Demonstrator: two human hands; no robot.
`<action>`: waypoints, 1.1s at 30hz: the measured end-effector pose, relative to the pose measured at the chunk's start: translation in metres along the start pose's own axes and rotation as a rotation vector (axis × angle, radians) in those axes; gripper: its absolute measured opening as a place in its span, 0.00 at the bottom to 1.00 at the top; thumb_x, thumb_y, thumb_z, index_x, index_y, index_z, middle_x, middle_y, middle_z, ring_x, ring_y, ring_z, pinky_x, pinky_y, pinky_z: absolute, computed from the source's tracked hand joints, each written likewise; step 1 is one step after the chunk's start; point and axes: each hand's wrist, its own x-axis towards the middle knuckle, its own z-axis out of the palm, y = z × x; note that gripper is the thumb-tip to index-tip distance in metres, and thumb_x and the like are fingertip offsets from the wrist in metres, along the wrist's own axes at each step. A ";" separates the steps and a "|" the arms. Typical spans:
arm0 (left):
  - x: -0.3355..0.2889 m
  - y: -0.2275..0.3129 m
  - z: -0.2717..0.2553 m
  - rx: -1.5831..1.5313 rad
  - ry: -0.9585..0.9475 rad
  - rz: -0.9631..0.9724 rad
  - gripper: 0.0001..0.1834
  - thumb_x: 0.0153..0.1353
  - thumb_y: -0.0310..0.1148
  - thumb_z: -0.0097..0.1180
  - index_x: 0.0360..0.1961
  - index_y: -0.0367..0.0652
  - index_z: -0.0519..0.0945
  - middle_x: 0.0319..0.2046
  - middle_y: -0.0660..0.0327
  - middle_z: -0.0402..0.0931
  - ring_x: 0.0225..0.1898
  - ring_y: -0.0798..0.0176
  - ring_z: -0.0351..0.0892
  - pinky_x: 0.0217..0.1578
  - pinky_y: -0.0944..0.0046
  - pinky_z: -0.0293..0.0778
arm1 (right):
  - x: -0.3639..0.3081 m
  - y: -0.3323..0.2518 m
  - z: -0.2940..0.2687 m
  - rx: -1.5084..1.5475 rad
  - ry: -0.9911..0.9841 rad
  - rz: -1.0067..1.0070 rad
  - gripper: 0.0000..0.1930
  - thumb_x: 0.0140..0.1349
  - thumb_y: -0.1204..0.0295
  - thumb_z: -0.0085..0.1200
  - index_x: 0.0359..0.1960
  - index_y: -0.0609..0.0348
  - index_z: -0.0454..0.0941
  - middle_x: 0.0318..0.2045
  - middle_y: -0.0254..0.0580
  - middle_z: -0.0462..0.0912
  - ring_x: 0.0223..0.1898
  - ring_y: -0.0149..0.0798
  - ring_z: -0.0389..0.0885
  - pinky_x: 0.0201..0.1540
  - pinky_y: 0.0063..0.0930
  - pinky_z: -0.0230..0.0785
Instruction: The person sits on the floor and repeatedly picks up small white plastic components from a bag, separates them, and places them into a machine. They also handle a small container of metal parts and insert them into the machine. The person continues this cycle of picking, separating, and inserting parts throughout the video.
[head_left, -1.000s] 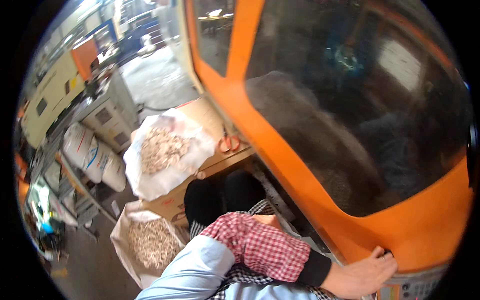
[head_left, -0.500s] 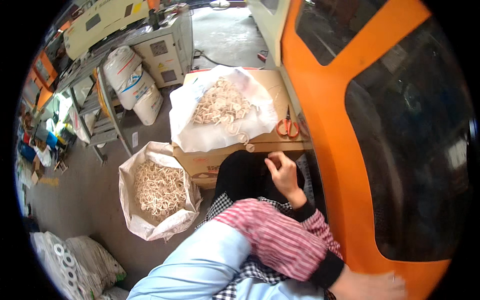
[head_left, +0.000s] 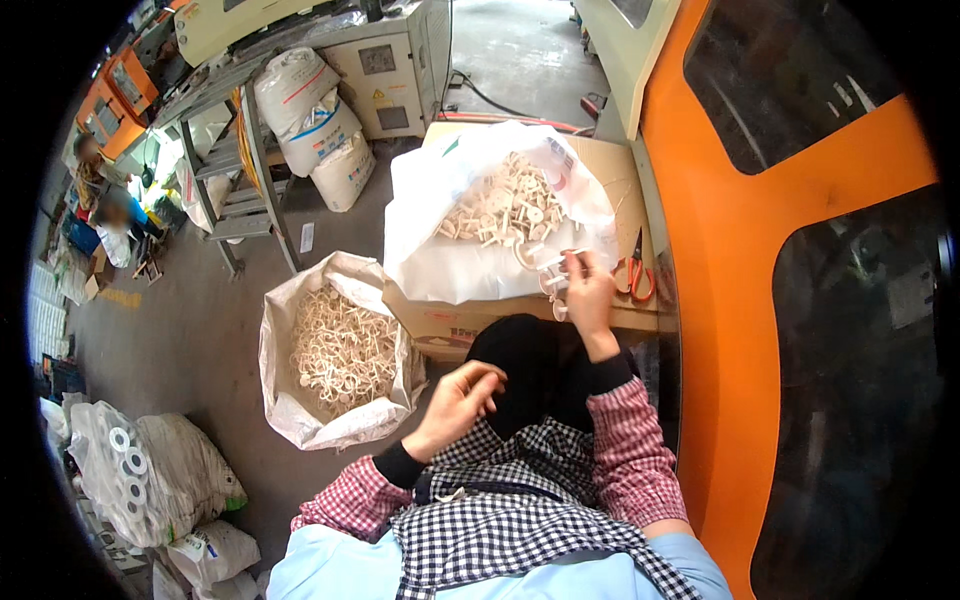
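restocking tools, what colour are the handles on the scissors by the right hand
Orange-red handles; the scissors show best in the head view, beside the right hand.

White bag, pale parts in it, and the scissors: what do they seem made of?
White bag: probably thin plastic film; it is translucent, crinkled and slightly glossy. Pale parts: likely moulded plastic, matt with repeated shapes, though unconfirmed. Scissors: slim dark blades, probably steel; smooth orange handles look plastic.

From the person's head, a wide fisheye view faces steeply down and forward, close above the black-and-white checked cloth apron (head_left: 490,525), the bare left hand (head_left: 455,405) and bare right hand (head_left: 590,300) near its middle, the orange machine panel (head_left: 728,310) bowing at right.
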 end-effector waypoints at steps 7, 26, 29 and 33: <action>0.025 0.037 -0.002 -0.242 -0.173 0.048 0.19 0.66 0.33 0.46 0.55 0.36 0.68 0.34 0.62 0.75 0.26 0.75 0.70 0.29 0.77 0.69 | -0.070 -0.047 -0.014 0.993 -0.411 0.425 0.10 0.65 0.71 0.48 0.38 0.68 0.76 0.31 0.41 0.81 0.30 0.29 0.79 0.35 0.20 0.71; -0.018 0.025 0.010 -0.456 0.178 0.149 0.14 0.65 0.31 0.47 0.47 0.33 0.72 0.34 0.53 0.79 0.27 0.67 0.79 0.27 0.73 0.75 | -0.138 -0.027 -0.036 0.455 -0.790 0.020 0.18 0.57 0.74 0.56 0.50 0.64 0.72 0.38 0.47 0.77 0.33 0.35 0.79 0.36 0.24 0.72; -0.015 0.019 0.008 -0.552 0.254 0.116 0.12 0.64 0.31 0.49 0.45 0.35 0.72 0.33 0.55 0.78 0.26 0.67 0.78 0.25 0.74 0.74 | -0.139 -0.050 -0.032 0.444 -0.649 0.002 0.23 0.57 0.75 0.57 0.55 0.64 0.67 0.42 0.49 0.76 0.35 0.36 0.79 0.38 0.25 0.73; -0.016 0.020 0.005 -0.615 0.274 0.025 0.12 0.64 0.31 0.50 0.46 0.35 0.71 0.32 0.58 0.77 0.25 0.68 0.77 0.23 0.75 0.72 | -0.135 -0.063 -0.027 0.023 -0.482 -0.512 0.21 0.53 0.77 0.59 0.47 0.66 0.67 0.37 0.51 0.76 0.32 0.42 0.80 0.33 0.28 0.75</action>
